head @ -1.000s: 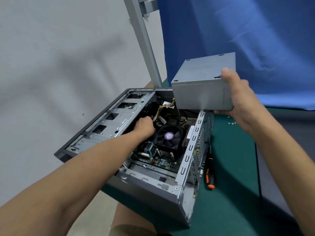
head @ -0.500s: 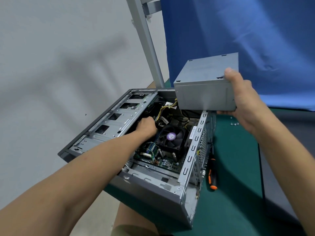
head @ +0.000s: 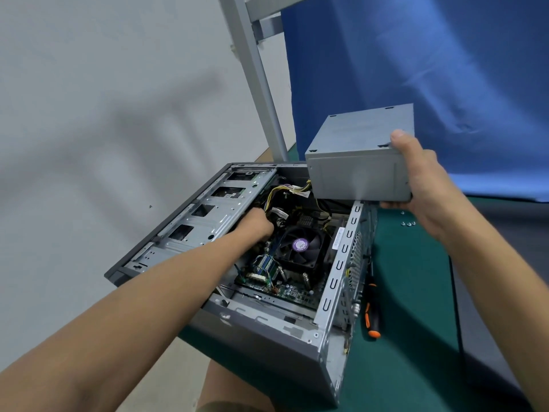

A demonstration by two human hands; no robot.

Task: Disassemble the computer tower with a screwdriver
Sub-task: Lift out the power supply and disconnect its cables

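The open grey computer tower lies on its side on the green table, its motherboard and black CPU fan exposed. My right hand grips the grey power supply box and holds it above the case's far corner, yellow and black cables still trailing from it into the case. My left hand reaches inside the case among the cables by the drive cage; its fingers are hidden. A black and orange screwdriver lies on the table right of the case.
Several small loose screws lie on the green table under my right wrist. A grey metal post and a blue cloth stand behind the case. The tower overhangs the table's left edge.
The view has shifted slightly; the power supply stays held above the case in my right hand. My left hand stays inside among the cables.
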